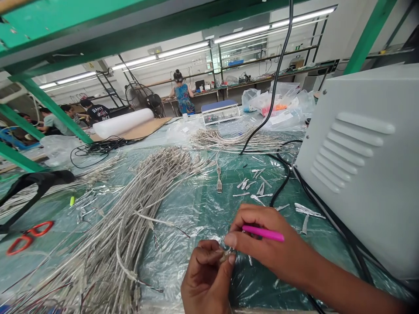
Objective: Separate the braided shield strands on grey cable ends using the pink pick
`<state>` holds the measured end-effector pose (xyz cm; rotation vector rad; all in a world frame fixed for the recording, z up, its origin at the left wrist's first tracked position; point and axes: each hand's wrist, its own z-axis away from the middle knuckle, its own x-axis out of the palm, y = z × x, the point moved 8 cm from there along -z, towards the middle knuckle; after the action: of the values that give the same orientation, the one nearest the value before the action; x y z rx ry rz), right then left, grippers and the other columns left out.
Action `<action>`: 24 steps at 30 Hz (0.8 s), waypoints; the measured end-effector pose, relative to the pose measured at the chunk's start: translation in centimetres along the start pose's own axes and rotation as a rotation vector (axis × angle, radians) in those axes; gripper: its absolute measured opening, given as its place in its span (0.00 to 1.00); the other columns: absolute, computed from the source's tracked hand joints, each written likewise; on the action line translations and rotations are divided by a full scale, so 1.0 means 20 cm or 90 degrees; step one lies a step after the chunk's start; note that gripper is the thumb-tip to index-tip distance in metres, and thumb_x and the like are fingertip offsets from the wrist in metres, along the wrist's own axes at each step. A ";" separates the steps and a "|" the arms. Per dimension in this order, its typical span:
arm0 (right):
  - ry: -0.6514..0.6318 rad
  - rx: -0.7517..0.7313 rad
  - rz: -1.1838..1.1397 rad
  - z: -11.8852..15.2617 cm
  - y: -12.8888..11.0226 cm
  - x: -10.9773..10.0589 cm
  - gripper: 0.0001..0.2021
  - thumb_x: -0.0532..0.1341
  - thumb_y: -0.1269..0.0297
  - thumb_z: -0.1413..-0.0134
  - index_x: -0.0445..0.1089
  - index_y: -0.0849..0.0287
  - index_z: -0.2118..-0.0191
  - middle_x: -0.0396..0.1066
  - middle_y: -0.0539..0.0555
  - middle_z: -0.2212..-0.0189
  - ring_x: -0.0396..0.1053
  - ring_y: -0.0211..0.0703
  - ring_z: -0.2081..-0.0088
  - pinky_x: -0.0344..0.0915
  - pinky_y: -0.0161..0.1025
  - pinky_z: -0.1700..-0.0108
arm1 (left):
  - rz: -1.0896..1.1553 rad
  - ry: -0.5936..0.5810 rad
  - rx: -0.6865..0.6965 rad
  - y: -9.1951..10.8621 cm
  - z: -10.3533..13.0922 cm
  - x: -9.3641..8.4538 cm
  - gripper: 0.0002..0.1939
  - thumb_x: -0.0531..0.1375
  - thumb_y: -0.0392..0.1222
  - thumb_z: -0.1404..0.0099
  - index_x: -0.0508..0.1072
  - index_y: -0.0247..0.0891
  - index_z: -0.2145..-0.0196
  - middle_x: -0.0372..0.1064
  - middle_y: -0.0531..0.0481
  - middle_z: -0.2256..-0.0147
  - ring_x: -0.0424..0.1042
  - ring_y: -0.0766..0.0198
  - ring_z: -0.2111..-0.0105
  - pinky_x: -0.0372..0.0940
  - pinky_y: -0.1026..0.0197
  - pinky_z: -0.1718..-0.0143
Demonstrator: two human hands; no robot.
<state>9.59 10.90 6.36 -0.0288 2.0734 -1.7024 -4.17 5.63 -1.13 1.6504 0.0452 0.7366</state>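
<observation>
My left hand [209, 277] is closed at the bottom centre, pinching a small beige cable end [225, 256] between thumb and fingers. My right hand [262, 231] is wrapped round a slim tool with a bright pink handle [263, 233]; its tip is hidden by the fingers and meets the cable end. To the left lies a thick bundle of grey-white cables [140, 200], some with bare coloured wires. Beyond my hands, one cable ends in a USB plug [219, 185]. Scraps of silvery foil [261, 188] are scattered past my right hand.
A large grey metal box [360, 174] with vents stands at the right, black cords beside it. Red-handled scissors [29, 237] lie far left. A black cable [278, 74] hangs from above. Behind are a bubble-wrap roll [124, 122], plastic bags [278, 102] and several people at benches.
</observation>
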 end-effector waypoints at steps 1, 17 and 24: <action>-0.007 0.003 0.011 0.00 0.00 0.01 0.09 0.65 0.63 0.46 0.70 0.59 0.75 0.66 0.45 0.76 0.65 0.33 0.71 0.58 0.32 0.68 | -0.004 0.001 0.006 0.00 0.00 0.00 0.13 0.74 0.33 0.56 0.73 0.39 0.79 0.68 0.54 0.73 0.69 0.64 0.68 0.66 0.67 0.67; -0.087 0.032 -0.093 0.00 0.01 0.04 0.06 0.63 0.73 0.47 0.77 0.57 0.70 0.72 0.47 0.70 0.70 0.34 0.66 0.63 0.30 0.63 | 0.024 -0.001 -0.096 0.00 0.00 0.02 0.13 0.76 0.39 0.59 0.76 0.38 0.78 0.68 0.55 0.75 0.63 0.72 0.76 0.60 0.73 0.76; -0.105 0.057 -0.089 -0.01 0.01 0.05 0.06 0.62 0.71 0.46 0.77 0.59 0.69 0.73 0.48 0.69 0.70 0.35 0.66 0.63 0.31 0.64 | 0.028 0.009 -0.108 -0.01 0.00 0.02 0.14 0.76 0.39 0.60 0.77 0.38 0.78 0.69 0.55 0.75 0.64 0.72 0.78 0.59 0.73 0.78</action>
<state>8.76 10.89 5.84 -0.2834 1.9126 -1.8073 -3.87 5.79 -1.12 1.4881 -0.0429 0.7638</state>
